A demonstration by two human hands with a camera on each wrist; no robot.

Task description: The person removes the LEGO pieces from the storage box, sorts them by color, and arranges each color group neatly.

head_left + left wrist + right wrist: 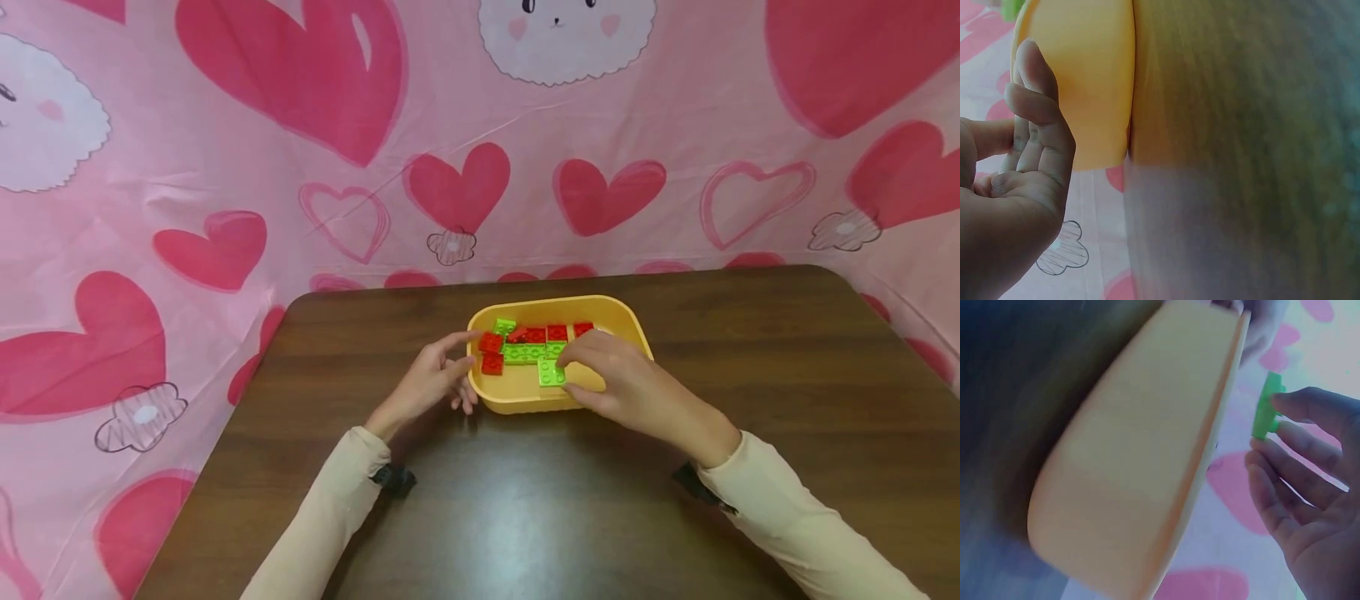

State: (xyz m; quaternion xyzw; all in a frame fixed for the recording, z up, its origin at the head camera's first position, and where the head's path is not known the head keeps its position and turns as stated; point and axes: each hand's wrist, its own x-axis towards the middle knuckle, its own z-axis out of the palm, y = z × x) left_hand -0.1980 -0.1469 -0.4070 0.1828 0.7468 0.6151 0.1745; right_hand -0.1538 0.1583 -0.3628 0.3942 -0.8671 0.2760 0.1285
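Pinching square, studded green brick [551, 374]

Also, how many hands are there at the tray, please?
2: the left hand at the left end of the tray; the right hand over it, pinching a green brick.

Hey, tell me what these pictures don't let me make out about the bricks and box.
Head view: the right hand hides part of the yellow box and whatever lies behind it.
Right wrist view: the box's outer wall hides its contents.
Left wrist view: a green piece is blurred and cut off by the top edge.
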